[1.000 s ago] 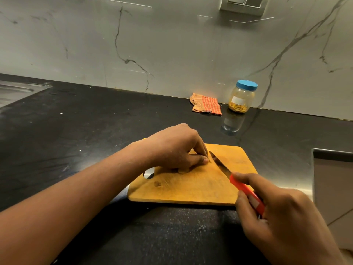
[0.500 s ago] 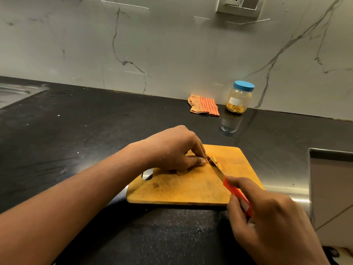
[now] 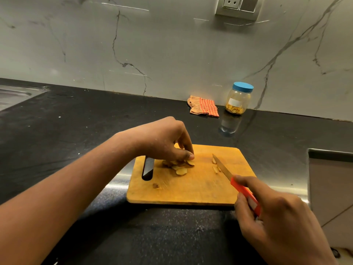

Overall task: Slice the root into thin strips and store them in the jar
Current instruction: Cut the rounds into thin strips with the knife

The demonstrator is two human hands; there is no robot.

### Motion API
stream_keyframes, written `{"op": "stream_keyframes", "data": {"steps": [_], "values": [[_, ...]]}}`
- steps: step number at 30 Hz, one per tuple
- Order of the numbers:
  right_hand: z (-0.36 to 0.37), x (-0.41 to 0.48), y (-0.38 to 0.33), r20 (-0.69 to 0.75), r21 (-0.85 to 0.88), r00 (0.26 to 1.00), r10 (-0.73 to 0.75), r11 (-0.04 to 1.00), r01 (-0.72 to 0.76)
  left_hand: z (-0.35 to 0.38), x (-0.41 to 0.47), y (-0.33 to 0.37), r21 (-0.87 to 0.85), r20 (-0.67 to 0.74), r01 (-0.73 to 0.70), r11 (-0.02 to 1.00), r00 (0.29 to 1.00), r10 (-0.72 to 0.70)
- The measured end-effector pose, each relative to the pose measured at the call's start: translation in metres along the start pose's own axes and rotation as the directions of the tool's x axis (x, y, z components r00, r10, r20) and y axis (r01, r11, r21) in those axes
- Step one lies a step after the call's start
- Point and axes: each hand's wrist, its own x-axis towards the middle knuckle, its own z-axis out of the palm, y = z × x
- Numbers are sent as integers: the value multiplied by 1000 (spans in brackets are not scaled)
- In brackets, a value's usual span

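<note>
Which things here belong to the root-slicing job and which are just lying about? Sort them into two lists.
In the job: rectangular wooden cutting board; pale root slices under the left hand; orange-handled knife in the right hand; clear blue-lidded plastic jar.

Lying about: orange checked cloth; grey wall socket; steel sink.

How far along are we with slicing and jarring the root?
Done: slices lie on the board, a few strips are cut, and the jar holds some. In hand: the left hand pinches the slices; the right hand holds the knife. Left: cutting the rest, then jarring; the lid is on.
</note>
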Motion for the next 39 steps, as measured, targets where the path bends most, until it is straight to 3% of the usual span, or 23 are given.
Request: {"op": "stream_keyframes", "data": {"steps": [6,18,23,30,39], "values": [[4,-3,-12,74,58,994,-74,996,70,0,-1,1,9,59,1,1000,998,-2],[1,-4,3,43,33,999,20,999,-22,5,1,3,70,28,-49,996,999,47],[-3,-4,4,47,69,999,-10,998,7,8,3,3,73,33,-62,995,998,60],[-9,0,11,60,36,997,47,998,-50,18,7,11,73,-83,-86,994,992,92],[-9,-4,12,71,55,997,36,998,-40,27,13,13,127,-119,-89,988,987,104]]}}
